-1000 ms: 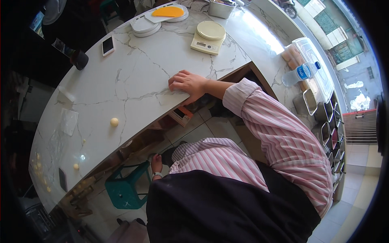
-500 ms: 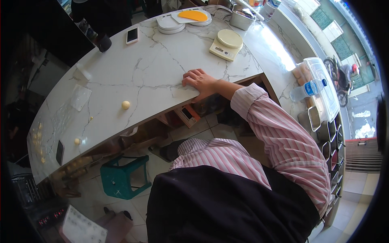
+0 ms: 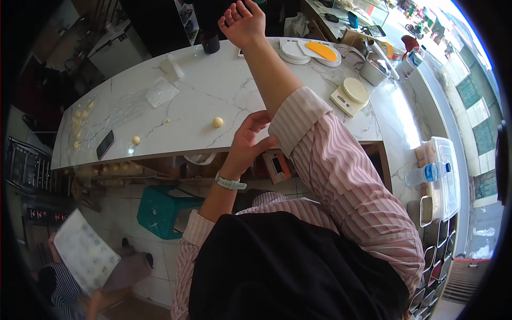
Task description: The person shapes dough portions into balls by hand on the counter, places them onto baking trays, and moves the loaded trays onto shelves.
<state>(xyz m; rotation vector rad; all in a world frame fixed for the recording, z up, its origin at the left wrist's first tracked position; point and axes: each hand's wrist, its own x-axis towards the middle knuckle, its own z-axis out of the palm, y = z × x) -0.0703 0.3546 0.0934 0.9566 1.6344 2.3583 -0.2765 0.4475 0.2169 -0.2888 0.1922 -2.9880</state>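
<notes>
My right arm reaches up across the white marbled counter (image 3: 197,96), and my right hand (image 3: 244,24) is raised past its far edge. The fingers of that hand are loosely curled, apart, and hold nothing. My left hand (image 3: 250,137), with a pale wristwatch (image 3: 231,183) on its wrist, curves round the rolled, pink-striped cuff (image 3: 300,120) of my right sleeve. Its fingertips are partly hidden at the cuff. A pale yellow dough ball (image 3: 217,122) lies on the counter left of my left hand. Farther left is a smaller ball (image 3: 136,140).
On the counter are a dark phone (image 3: 105,144), clear plastic (image 3: 161,93), a cream kitchen scale (image 3: 350,97) and a yellow scraper (image 3: 321,52) on white scales. A water bottle (image 3: 428,174) lies on a lidded box at right. Below are a green stool (image 3: 165,213) and another person holding a tray (image 3: 87,250).
My right hand has lifted off the counter and swung up past its far side. My left hand has come into view at the right cuff. The view has shifted leftward.
</notes>
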